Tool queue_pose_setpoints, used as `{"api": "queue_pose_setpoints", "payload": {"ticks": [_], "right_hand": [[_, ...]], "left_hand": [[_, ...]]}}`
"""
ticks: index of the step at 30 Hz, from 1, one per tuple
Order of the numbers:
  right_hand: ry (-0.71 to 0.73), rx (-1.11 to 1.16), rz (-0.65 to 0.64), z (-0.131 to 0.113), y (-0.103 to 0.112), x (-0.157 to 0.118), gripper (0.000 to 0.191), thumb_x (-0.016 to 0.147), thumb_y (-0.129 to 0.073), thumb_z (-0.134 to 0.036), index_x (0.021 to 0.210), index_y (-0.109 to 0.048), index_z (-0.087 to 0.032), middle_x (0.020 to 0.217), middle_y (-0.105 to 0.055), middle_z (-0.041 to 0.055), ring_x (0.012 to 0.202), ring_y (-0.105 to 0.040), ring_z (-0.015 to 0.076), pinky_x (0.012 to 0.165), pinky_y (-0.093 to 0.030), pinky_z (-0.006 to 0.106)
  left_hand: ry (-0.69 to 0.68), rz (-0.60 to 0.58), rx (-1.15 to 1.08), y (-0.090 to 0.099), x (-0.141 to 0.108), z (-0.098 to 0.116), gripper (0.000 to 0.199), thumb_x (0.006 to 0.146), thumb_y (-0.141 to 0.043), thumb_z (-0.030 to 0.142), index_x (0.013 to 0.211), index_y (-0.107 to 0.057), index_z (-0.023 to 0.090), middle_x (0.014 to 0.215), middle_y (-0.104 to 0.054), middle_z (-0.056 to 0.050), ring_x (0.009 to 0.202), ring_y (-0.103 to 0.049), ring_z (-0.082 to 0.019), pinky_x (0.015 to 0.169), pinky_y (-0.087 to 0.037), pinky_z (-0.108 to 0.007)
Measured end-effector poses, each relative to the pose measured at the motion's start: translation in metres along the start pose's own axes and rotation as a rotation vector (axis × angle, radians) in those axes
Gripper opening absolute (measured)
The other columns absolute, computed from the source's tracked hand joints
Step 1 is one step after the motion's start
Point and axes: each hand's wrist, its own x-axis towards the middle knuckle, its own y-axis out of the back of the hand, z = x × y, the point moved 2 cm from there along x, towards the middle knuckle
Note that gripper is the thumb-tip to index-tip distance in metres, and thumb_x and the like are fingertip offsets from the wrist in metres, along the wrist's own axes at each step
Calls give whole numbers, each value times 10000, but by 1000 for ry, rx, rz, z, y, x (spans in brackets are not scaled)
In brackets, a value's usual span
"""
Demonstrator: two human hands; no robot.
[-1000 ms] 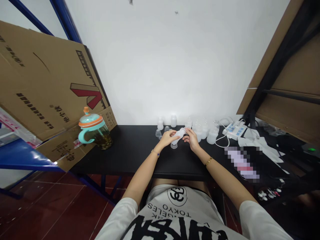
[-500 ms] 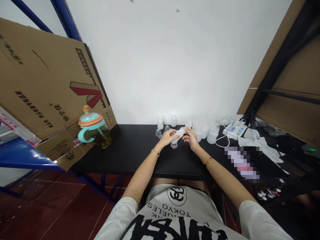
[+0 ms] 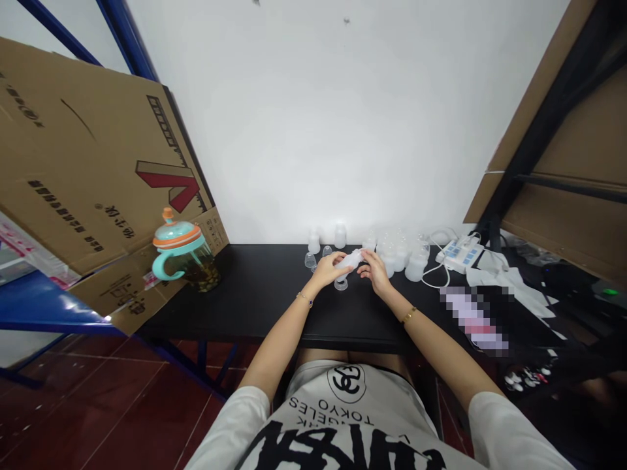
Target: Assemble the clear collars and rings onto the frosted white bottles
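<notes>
A small milky-white baby bottle (image 3: 349, 262) is tilted between my hands, its narrow top end pointing up and to the right. My left hand (image 3: 327, 272) is closed around the bottle's lower body. At the top end, my right hand (image 3: 376, 273) pinches with thumb and fingertips; the exact part under the fingers is too small to make out. Just below the bottle, a transparent round piece (image 3: 341, 285) rests on the black table (image 3: 255, 294). Transparent domed caps (image 3: 310, 260) stand to the left of my left hand. Behind them are white bottles (image 3: 339, 235).
More bottles (image 3: 401, 251) with transparent caps crowd together right of my hands. Beyond them lie a white power strip (image 3: 460, 254) with cables and some white sheets (image 3: 519, 290). A teal-handled pitcher (image 3: 181, 251) stands at left by a large cardboard sheet (image 3: 98, 170).
Both hands keep nearly the same place and hold. The bottle has turned slightly between them; nothing else has visibly moved apart from a slight camera shift.
</notes>
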Motion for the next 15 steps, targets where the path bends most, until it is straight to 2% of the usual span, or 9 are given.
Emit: {"api": "queue_pose_setpoints", "payload": {"ticks": [9,15], "right_hand": [[4,-8,2,-1,0,-2,289,833,-728,-377,1044,-621,-211,938,-686,10,477,-637,74,357,-464,151],[6,-16,7,-1,-1,-2,283,807,-769,-374,970,-607,-209,860,-674,-11,465,-625,71,347,-456,145]], "left_hand": [[-53,25,111,1,-2,6,478,730,-810,368,1176,-704,234,1021,-725,-27,955,-671,-216,911,-522,-346],[-137,37,199,2,-3,9,547,714,-826,329,1229,-679,222,1087,-701,-52,965,-650,-220,910,-524,-349]]}}
